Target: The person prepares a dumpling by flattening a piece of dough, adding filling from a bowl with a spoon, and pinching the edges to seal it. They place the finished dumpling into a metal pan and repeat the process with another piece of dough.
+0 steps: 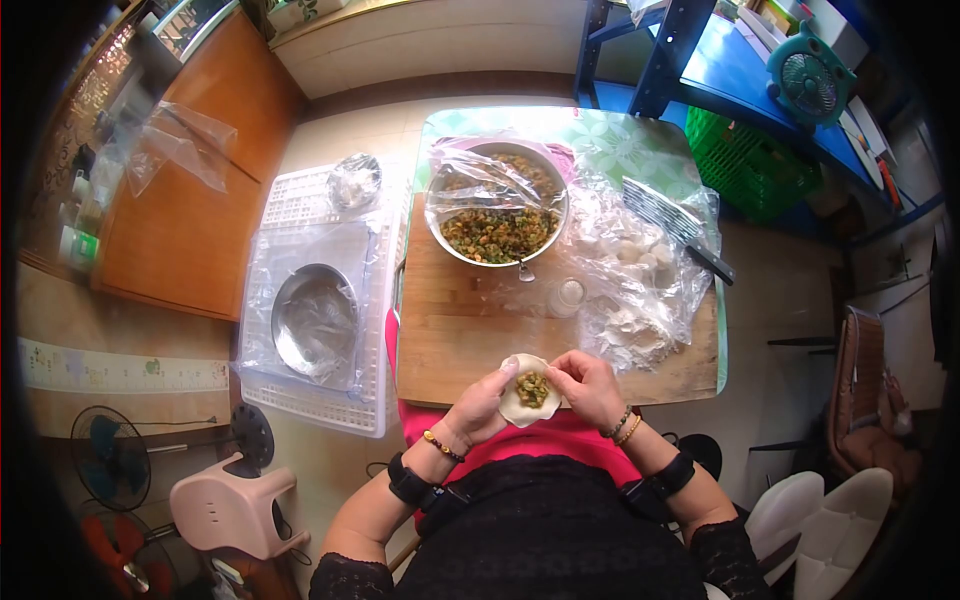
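Observation:
A round dough wrapper [513, 409] with chopped green-brown filling [532, 389] at its centre is held between my hands over the board's front edge. My left hand [480, 405] supports its left side, the thumb on the rim. The fingers of my right hand [588, 388] pinch the right rim. Beyond them stands a metal bowl of filling [500, 236], partly covered by plastic film. Right of that bowl, flour and dough pieces [625, 260] lie under clear plastic. A small glass jar or cup [567, 297] is on the wooden board [450, 330].
A cleaver [708, 262] rests on the plastic at the right. To the left, a steel bowl [315, 320] sits on a white rack [375, 385]. A pink stool [225, 510] and fans are lower left. Part of another person [885, 450] shows at far right.

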A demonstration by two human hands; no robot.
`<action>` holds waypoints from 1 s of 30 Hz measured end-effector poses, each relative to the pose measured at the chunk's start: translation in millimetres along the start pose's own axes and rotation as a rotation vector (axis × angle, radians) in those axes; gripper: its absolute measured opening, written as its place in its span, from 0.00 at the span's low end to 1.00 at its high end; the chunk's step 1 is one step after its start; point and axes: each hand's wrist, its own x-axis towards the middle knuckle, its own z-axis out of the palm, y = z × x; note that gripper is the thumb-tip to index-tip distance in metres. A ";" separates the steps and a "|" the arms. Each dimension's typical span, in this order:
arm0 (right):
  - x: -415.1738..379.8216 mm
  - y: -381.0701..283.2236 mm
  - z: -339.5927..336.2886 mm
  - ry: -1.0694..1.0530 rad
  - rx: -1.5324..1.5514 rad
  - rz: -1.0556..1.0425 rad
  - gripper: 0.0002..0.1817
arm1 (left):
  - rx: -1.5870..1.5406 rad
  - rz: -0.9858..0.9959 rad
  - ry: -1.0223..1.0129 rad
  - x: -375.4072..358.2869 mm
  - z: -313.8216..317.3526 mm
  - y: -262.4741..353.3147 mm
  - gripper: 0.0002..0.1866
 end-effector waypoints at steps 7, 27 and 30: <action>-3.0 -8.2 1.9 -0.008 -0.163 -0.091 0.09 | 0.033 0.044 -0.004 -1.8 4.1 0.7 0.24; -1.4 15.5 5.4 -0.113 0.241 -0.026 0.08 | 0.059 -0.082 -0.059 -2.6 1.1 8.0 0.32; -2.0 11.5 5.2 -0.119 0.287 0.008 0.07 | 0.037 -0.056 -0.062 -3.2 3.3 6.9 0.32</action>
